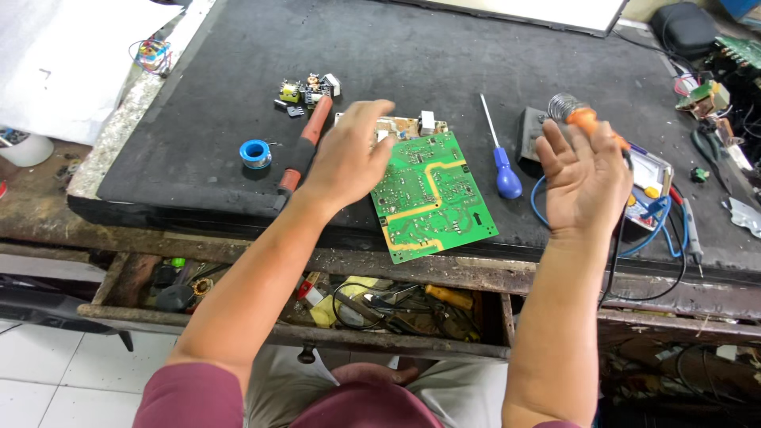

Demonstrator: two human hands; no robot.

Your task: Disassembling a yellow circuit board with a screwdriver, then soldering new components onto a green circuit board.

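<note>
A green circuit board (434, 198) lies solder side up on the dark bench mat (412, 55). My left hand (345, 154) hovers over its upper left corner with fingers spread, holding nothing. My right hand (579, 178) is at the right, loosely closed around an orange-handled soldering iron (588, 120). The iron's tip end sits by a coiled wire stand (563, 104). A second board (404, 124) lies partly under the green one.
A blue-handled screwdriver (501, 158), a red-and-black tool (305, 147), a blue solder reel (255, 153) and several loose components (307, 91) lie on the mat. A multimeter with leads (654, 190) sits at right. An open drawer of tools (380, 305) is below the bench edge.
</note>
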